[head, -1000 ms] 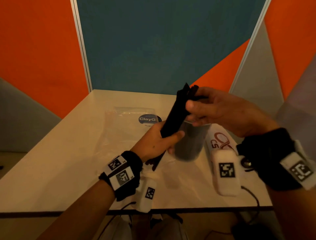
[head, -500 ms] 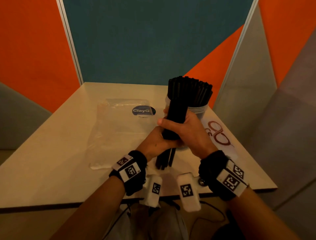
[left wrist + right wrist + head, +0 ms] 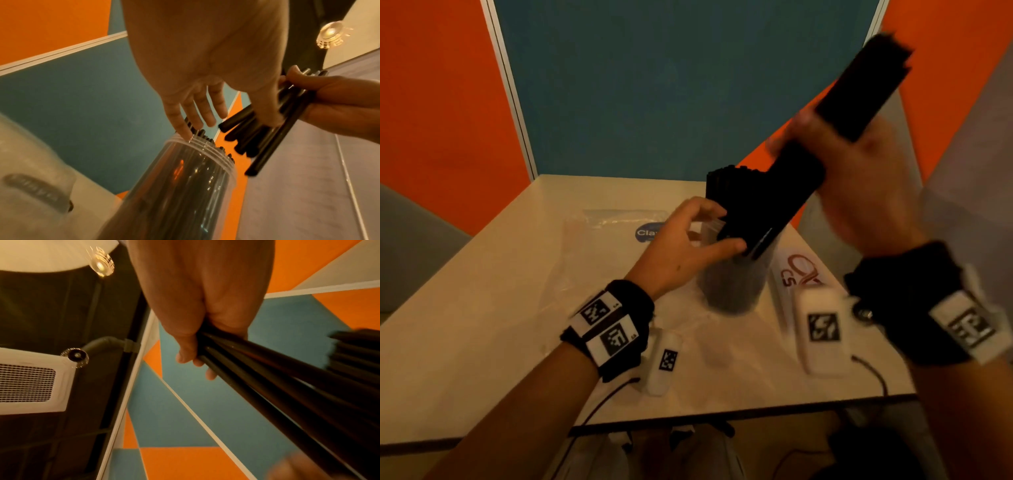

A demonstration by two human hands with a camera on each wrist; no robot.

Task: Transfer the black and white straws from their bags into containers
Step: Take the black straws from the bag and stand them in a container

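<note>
My right hand (image 3: 859,178) grips a thick bundle of black straws (image 3: 859,89), tilted so that its top points up and right. Its lower end (image 3: 252,138) hangs over a clear cup (image 3: 732,287) that holds more black straws (image 3: 205,138). In the right wrist view the fingers of my right hand (image 3: 197,360) curl round the bundle (image 3: 277,382). My left hand (image 3: 709,233) is spread at the cup's rim (image 3: 201,146): its straight fingers (image 3: 197,113) touch the straws standing in the cup, and its thumb lies against the bundle's lower end. No white straws show.
A flat clear bag with a blue round label (image 3: 619,226) lies on the pale table (image 3: 482,308) behind my left hand. A packet with red lettering (image 3: 801,274) lies right of the cup. Orange and blue partition walls close in the back and sides.
Both hands held the bundle upright in front of the cup. My right hand has since lifted and tilted it up to the right, and my left hand has let go and moved to the cup's rim.
</note>
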